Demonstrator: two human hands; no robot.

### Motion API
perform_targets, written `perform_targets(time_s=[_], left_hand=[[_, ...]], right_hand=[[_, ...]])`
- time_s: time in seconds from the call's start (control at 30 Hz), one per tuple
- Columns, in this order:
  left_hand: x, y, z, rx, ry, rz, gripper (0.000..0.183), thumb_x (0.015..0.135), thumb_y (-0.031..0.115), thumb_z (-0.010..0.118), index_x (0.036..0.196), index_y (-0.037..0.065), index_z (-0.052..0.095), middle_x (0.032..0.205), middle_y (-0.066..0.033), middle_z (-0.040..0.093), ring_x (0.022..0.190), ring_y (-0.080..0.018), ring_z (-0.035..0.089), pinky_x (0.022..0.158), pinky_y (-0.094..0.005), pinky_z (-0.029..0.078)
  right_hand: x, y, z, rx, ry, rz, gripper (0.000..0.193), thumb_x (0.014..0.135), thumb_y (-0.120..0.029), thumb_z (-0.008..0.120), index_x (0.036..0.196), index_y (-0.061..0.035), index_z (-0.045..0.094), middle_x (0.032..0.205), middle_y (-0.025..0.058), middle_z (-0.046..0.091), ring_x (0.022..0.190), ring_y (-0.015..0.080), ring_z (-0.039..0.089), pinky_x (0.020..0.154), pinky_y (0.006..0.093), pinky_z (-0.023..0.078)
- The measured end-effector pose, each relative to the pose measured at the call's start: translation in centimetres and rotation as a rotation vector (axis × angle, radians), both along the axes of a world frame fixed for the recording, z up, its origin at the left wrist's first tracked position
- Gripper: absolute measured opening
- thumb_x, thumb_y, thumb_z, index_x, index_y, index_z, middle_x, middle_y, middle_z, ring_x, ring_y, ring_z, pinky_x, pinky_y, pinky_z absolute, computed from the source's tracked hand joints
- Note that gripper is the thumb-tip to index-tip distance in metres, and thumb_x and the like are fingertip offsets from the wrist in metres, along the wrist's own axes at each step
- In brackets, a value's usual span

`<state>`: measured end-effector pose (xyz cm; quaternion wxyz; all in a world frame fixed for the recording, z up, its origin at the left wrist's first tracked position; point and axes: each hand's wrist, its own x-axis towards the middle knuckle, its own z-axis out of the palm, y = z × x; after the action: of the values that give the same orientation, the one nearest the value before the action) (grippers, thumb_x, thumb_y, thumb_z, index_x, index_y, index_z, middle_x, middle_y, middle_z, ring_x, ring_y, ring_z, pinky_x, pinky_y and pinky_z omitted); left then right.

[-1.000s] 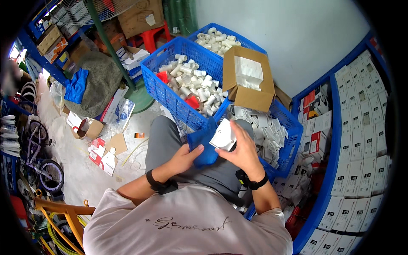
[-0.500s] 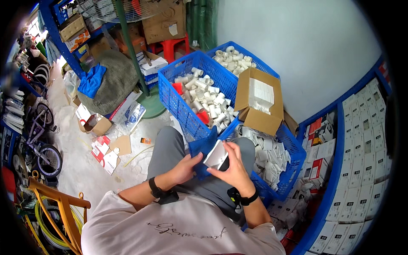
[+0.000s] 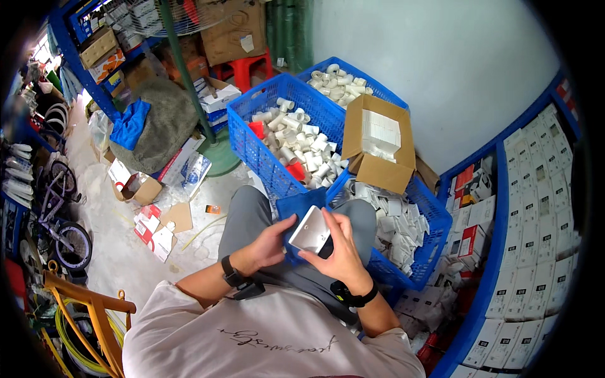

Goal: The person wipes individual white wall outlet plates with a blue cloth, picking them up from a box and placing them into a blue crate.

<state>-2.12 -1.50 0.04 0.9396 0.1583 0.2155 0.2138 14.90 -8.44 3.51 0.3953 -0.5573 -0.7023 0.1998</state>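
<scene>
The shallow white hollow plastic box has tipped since a moment ago: its open inside now faces up more fully, seemingly readier for handling. It sits above the far edge of the grey-trousered lap. The right hand, parted to the box's width, grips its edges. The left hand has its thumb by the crumpled blue cloth; its other fingers' hold is hidden.

Open air flanks the person's bare left hand on its left. Ahead, a blue perforated plastic crate of white pipe fittings blocks low passage; at right, an open brown cardboard box covers the far end of a second blue plastic crate, its near end reachable from above.
</scene>
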Motion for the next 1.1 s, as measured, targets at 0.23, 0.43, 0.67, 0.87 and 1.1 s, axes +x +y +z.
perform_targets(time_s=[0.23, 0.43, 0.67, 0.87, 1.1], left_hand=[[0.5, -0.2, -0.2, 0.067, -0.014, 0.039, 0.049, 0.094, 0.038, 0.045, 0.131, 0.006, 0.042, 0.125, -0.0094, 0.053, 0.112, -0.0226, 0.054, 0.094, -0.0377, 0.044], [0.2, -0.3, -1.4, 0.261, 0.137, 0.014, 0.046, 0.095, 0.04, 0.042, 0.127, 0.007, 0.047, 0.123, -0.0074, 0.054, 0.112, -0.0207, 0.053, 0.095, -0.0375, 0.042], [0.0, -0.7, 0.4, 0.239, 0.034, 0.095, 0.046, 0.095, 0.037, 0.046, 0.128, 0.007, 0.044, 0.12, -0.0043, 0.054, 0.11, -0.0156, 0.053, 0.091, -0.0318, 0.043], [0.4, -0.6, -1.2, 0.287, 0.075, -0.023, 0.047, 0.096, 0.04, 0.04, 0.129, 0.007, 0.044, 0.119, -0.0055, 0.055, 0.11, -0.0173, 0.053, 0.091, -0.0345, 0.044], [0.8, -0.6, -0.5, 0.229, 0.122, -0.02, 0.042, 0.097, 0.038, 0.038, 0.12, 0.005, 0.051, 0.108, -0.0062, 0.059, 0.097, -0.0161, 0.059, 0.08, -0.0312, 0.049]], right_hand=[[0.2, 0.2, -1.0, 0.049, 0.04, -0.031, 0.091, 0.065, -0.028, 0.08, 0.136, 0.0005, 0.03, 0.12, 0.0226, 0.039, 0.11, 0.0373, 0.045, 0.092, 0.0411, 0.04], [-0.4, -0.1, -0.7, -0.026, 0.046, -0.008, 0.09, 0.064, -0.03, 0.081, 0.135, -0.0007, 0.034, 0.12, 0.0204, 0.04, 0.11, 0.0362, 0.045, 0.092, 0.0411, 0.041], [0.4, -0.2, -1.9, 0.018, 0.067, -0.056, 0.092, 0.062, -0.028, 0.083, 0.135, -0.0001, 0.033, 0.12, 0.0203, 0.04, 0.108, 0.0341, 0.047, 0.091, 0.0399, 0.042], [-0.2, -0.3, -0.5, 0.101, 0.025, 0.009, 0.094, 0.061, -0.025, 0.083, 0.136, 0.0006, 0.033, 0.12, 0.0211, 0.041, 0.108, 0.0343, 0.047, 0.091, 0.0394, 0.042], [-0.8, -0.9, -0.8, 0.17, 0.067, 0.014, 0.093, 0.059, -0.022, 0.084, 0.135, 0.0001, 0.035, 0.12, 0.021, 0.04, 0.111, 0.0341, 0.046, 0.093, 0.0393, 0.041]])
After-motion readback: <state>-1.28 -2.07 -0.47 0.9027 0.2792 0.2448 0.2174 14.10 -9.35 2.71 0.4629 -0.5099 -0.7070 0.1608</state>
